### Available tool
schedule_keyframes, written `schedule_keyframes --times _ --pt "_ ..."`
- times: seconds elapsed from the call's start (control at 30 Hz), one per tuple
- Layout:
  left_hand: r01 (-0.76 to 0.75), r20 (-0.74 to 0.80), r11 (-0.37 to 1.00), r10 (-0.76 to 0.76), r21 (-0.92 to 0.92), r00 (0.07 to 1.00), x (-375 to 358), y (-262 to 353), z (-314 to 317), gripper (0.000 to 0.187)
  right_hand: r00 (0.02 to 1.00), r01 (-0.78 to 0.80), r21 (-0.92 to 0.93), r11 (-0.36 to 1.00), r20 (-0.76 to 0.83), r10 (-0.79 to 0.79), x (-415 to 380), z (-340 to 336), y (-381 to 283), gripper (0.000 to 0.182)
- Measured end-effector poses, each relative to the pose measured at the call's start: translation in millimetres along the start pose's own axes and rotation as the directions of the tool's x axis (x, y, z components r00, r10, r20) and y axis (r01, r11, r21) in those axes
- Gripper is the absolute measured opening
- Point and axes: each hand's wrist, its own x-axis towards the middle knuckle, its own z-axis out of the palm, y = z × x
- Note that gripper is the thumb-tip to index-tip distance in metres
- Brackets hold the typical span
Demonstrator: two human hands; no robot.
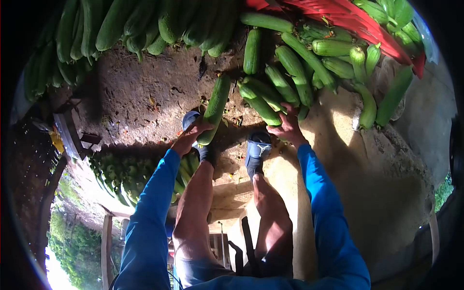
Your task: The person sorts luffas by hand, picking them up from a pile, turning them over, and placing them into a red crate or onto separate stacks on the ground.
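My left hand (194, 134) is closed around the lower end of a long green gourd (217, 102), which tilts up and to the right above the dirt floor. To the right, my right hand (289, 126) grips the near end of another green gourd (260, 105) at the edge of a loose heap. Further gourds (295, 72) lie close beyond its fingers, pointing different ways. Part of each hand's grip is hidden behind the wrist and the gourd.
Many gourds are stacked in a row (140, 24) at the back left. A red sheet or crate (328, 17) borders the heap at the upper right. Green bunches, perhaps bananas (128, 171), lie at the lower left. My shoes (258, 145) stand between.
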Motion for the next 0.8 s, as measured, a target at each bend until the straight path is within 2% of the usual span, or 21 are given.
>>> schedule_keyframes --times 0.07,0.13,0.17,0.2,0.23,0.27,0.33,0.37,0.4,0.43,0.47,0.53,0.57,0.6,0.63,0.67,0.7,0.73,0.8 --pt "0.034 0.053 0.997 -0.031 -0.062 0.998 0.4 -1.4 -6.0 0.043 0.993 -0.106 -0.124 0.987 0.041 0.111 8.6 2.8 -9.5 0.048" --pt "0.022 0.01 0.993 -0.021 -0.119 1.0 8.0 -17.0 -19.5 0.049 0.967 -0.222 -0.194 0.955 0.084 0.242 9.1 3.7 -17.9 0.047" --pt "0.106 0.062 0.965 -0.093 -0.239 0.994 15.5 -35.8 -32.9 0.053 0.979 -0.183 -0.211 0.96 0.046 0.196 3.7 9.8 -16.7 0.049" --pt "0.179 0.12 0.92 -0.145 -0.349 0.982 14.8 -24.7 -32.1 0.057 0.99 -0.136 -0.228 0.964 0.003 0.14 3.9 13.9 -15.7 0.051" --pt "0.229 0.107 0.879 -0.202 -0.417 0.973 10.6 -17.8 -24.5 0.065 0.99 -0.126 -0.249 0.96 0.028 0.137 3.2 15.1 -14.5 0.054" --pt "0.256 0.294 0.804 -0.107 -0.536 0.95 14.4 -19.2 -31.6 0.055 0.989 -0.134 -0.285 0.949 0.027 0.148 4.5 16.8 -18.5 0.057" --pt "0.229 0.303 0.762 -0.046 -0.606 0.952 22.4 -29.6 -34.2 0.062 0.987 -0.158 -0.209 0.965 -0.009 0.16 8.4 19.8 -26.7 0.056" --pt "0.205 0.212 0.736 -0.085 -0.645 0.974 23.6 -28.9 -34.4 0.066 0.981 -0.185 -0.231 0.955 0.013 0.193 10.3 22.7 -31.9 0.058" --pt "0.037 0.093 0.809 0.022 -0.587 0.995 26.5 -32.8 -34.3 0.068 0.976 -0.203 -0.257 0.945 0.028 0.217 11.8 24.3 -36.0 0.06" --pt "-0.019 0.112 0.821 0.101 -0.571 0.989 30.3 -40.0 -39.5 0.07 0.988 -0.138 -0.282 0.949 0.026 0.152 8.0 30.8 -32.1 0.07" --pt "-0.085 0.125 0.829 0.184 -0.553 0.975 34.9 -44.2 -48.2 0.073 0.984 -0.16 -0.377 0.912 0.006 0.176 11.6 33.9 -40.1 0.068" --pt "-0.063 0.208 0.846 0.202 -0.53 0.957 40.5 -48.1 -62.2 0.079 0.971 -0.197 -0.409 0.891 0.048 0.236 16.3 38.0 -28.8 0.061" --pt "-0.146 0.174 0.874 0.252 -0.464 0.952 37.9 -47.6 -65.3 0.085 0.971 -0.211 -0.432 0.877 0.008 0.237 18.5 40.5 -26.8 0.055" --pt "-0.274 -0.053 0.899 0.273 -0.341 0.961 52.7 -68.7 -73.6 0.062 0.976 -0.199 -0.46 0.866 -0.011 0.218 16.3 44.1 -25.0 0.054" --pt "-0.632 0.034 0.771 0.632 0.078 0.775 51.3 -66.9 -77.3 0.06 0.991 -0.133 -0.44 0.888 -0.05 0.123 7.7 50.0 -15.7 0.056" --pt "-0.815 0.254 0.377 0.818 0.44 0.515 47.8 -66.5 -80.8 0.057 0.9 -0.413 -0.345 0.843 -0.011 0.436 12.8 51.0 -22.1 0.064" --pt "-0.776 0.274 0.449 0.756 0.444 0.594 59.3 -83.1 -89.4 0.054 0.784 -0.582 -0.279 0.764 0.056 0.618 22.7 36.5 -44.9 0.056" --pt "-0.731 0.294 0.516 0.687 0.445 0.664 72.5 -97.9 -97.4 0.052 0.773 -0.598 -0.264 0.756 0.059 0.632 20.5 32.5 -49.6 0.055" --pt "-0.795 0.299 0.436 0.761 0.422 0.576 29.8 -59.5 -71.6 0.048 0.843 -0.502 -0.254 0.826 0.066 0.533 15.8 32.6 -55.5 0.052"
